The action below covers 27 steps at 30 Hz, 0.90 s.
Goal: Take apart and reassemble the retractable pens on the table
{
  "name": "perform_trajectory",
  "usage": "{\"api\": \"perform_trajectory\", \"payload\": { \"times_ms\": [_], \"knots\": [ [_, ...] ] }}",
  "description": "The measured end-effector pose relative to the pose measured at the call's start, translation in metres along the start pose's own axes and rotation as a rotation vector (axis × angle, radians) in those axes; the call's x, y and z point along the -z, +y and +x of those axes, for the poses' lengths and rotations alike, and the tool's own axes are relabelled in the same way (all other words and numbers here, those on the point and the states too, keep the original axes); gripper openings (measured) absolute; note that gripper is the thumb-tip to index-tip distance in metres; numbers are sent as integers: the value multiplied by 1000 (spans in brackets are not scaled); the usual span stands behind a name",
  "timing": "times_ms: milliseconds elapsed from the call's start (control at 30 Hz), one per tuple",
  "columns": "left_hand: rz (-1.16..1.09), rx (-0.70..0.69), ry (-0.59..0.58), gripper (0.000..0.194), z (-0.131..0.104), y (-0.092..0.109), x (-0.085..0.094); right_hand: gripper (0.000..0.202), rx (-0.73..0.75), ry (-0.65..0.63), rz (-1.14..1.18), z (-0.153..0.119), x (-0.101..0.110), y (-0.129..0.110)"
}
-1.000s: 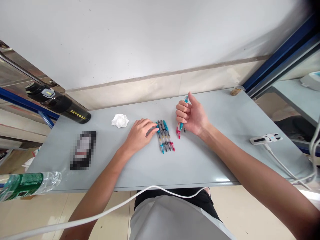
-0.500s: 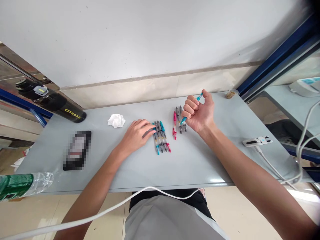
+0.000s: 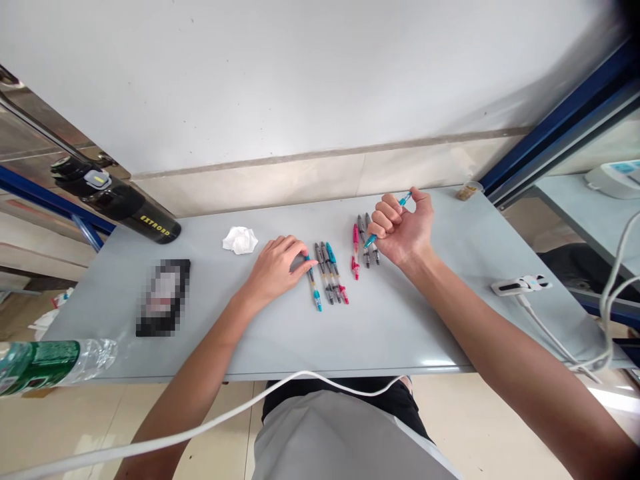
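Observation:
My left hand (image 3: 277, 270) pinches the upper end of a teal pen (image 3: 316, 292), which lies on the grey table just left of a row of several pens (image 3: 330, 270) with grey and teal barrels. My right hand (image 3: 404, 223) is raised, palm up, its fingers curled around another teal pen (image 3: 371, 241) that sticks out at both ends of the grip. Beside and partly below this hand lie a pink pen (image 3: 355, 250) and two grey pens (image 3: 362, 233).
On the table (image 3: 250, 347) are crumpled white tissue (image 3: 240, 240), a blurred black object (image 3: 163, 297), a black bottle (image 3: 125, 207), a green-labelled bottle (image 3: 45, 365), a small cup (image 3: 469, 191) and a white device (image 3: 520, 285) with a cable. Another white cable (image 3: 225, 417) crosses in front.
The left teal pen has shifted slightly away from the row, leaving a gap, with my left hand on its end. My right hand still holds its pen. The view has shifted slightly.

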<state>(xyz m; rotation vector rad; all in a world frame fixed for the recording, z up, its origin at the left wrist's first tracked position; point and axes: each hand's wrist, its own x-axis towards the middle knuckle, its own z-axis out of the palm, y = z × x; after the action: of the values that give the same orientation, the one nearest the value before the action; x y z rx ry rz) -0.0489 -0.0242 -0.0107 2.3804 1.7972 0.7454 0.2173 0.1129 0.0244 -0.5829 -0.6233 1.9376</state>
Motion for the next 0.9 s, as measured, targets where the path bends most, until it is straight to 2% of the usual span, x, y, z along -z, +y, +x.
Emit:
{"api": "perform_trajectory", "payload": {
  "times_ms": [100,233,367,467,567,700,800,867,900],
  "knots": [
    [10,26,-1,24,0,-1,0,62,23,-3,-34,1,-3,0],
    [-10,26,-22,10,-1,1,0,56,90,-11,-87,5,-10,-3],
    [-25,20,-41,22,0,-1,-2,42,236,8,-192,-1,-15,-17],
    [-22,21,-38,20,0,-4,-5,36,311,41,-340,-19,-18,-34],
    [-4,17,-35,20,0,-6,-8,32,390,2,-460,-45,-21,-47],
    [8,28,-27,25,0,-6,-9,26,496,-12,-594,-79,-22,-52],
    [9,44,-25,27,0,-5,-8,29,602,-1,-892,-100,-19,-48],
    [12,58,-27,26,0,-4,-8,28,701,-96,-1298,-111,-16,-42],
    [14,64,-26,25,1,-4,-7,25,747,-197,-1526,-115,-14,-39]
  ]
}}
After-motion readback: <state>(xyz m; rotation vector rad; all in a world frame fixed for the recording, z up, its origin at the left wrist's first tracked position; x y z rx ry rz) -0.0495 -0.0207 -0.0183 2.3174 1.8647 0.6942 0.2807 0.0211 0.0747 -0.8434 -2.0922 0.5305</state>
